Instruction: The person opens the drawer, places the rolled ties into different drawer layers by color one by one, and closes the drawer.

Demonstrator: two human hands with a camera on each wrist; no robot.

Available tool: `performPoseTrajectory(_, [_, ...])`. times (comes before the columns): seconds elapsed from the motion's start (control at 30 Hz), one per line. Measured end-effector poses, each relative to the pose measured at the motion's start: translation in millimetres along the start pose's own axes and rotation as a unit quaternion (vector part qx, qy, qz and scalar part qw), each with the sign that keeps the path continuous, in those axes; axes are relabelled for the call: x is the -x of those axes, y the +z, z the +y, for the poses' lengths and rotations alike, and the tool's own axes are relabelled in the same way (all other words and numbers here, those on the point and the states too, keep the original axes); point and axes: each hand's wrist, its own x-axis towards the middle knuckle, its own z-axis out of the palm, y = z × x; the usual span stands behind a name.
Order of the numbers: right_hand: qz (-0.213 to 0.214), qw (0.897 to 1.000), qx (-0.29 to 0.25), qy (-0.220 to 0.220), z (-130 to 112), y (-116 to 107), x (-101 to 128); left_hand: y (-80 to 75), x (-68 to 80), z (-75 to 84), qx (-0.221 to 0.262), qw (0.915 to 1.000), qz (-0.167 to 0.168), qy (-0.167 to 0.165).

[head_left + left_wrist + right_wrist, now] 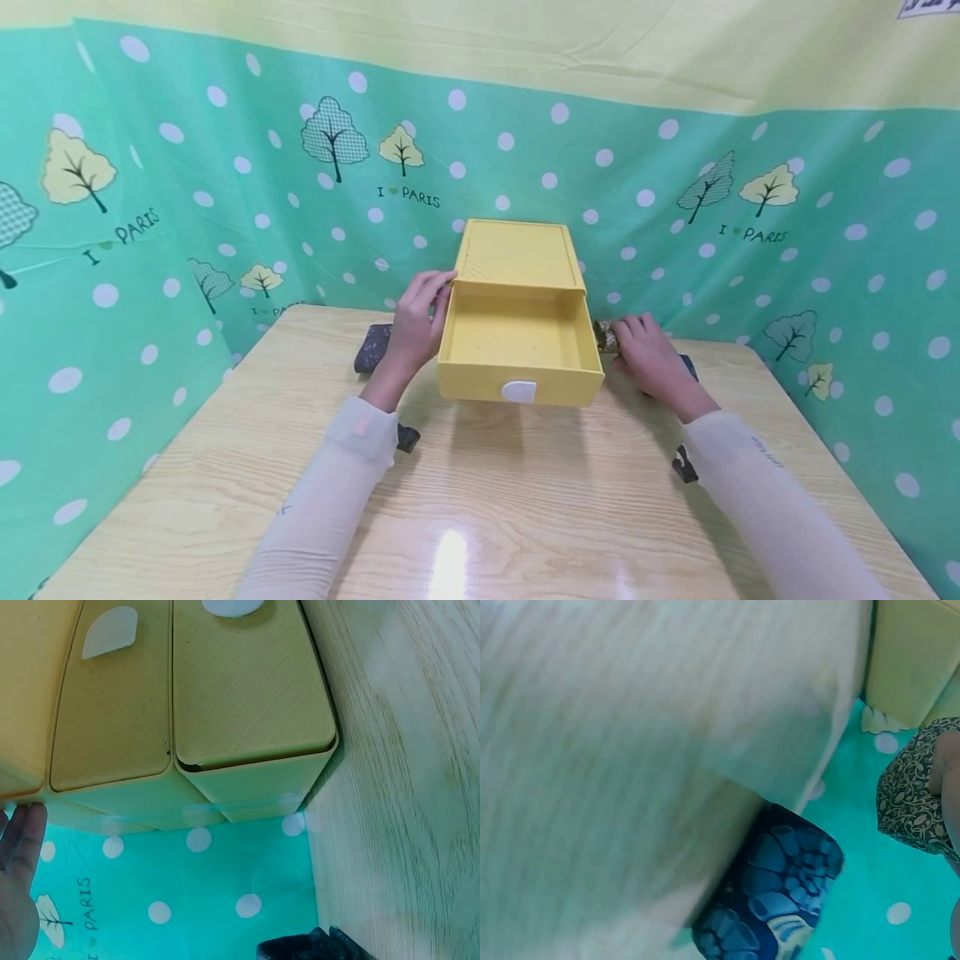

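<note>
A yellow drawer unit [519, 250] stands against the curtain, its top drawer [525, 385] pulled out with the inner floor showing. My left hand [417, 323] reaches to the unit's left side, fingertips at the edge by the drawer opening. In the left wrist view, straight fingers [28, 836] lie against the side of the top tier. On the other side, my right hand [651, 357] grips a folded cloth [913, 791] with a black and cream leaf print, beside the unit. Most of that hand is outside the right wrist view.
Behind the right hand lies a dark blue bundle [784, 874] with a flower print. A dark speckled bundle [372, 348] rests on the wooden table [262, 467] left of the unit. Two lower drawers [255, 690] are closed. A green dotted curtain [247, 200] surrounds the table.
</note>
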Motion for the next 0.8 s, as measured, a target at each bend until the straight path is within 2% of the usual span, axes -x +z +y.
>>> performPoseTrajectory(0.2, [0.075, 0.996, 0.0, -0.049, 6.8, -8.4, -2.4, 0.4, 0.6, 0.3, 0.001, 1.0, 0.003, 0.001])
performPoseTrajectory(0.33, [0.105, 0.993, -0.004, -0.062, 10.2, -16.5, -4.1, 1.3, 0.4, 0.0, -0.001, 1.0, 0.002, 0.003])
performPoseTrajectory(0.8, [0.123, 0.99, 0.027, -0.063, 3.5, -56.1, -10.7, 0.7, -0.8, 1.2, -0.004, 1.0, 0.006, 0.0])
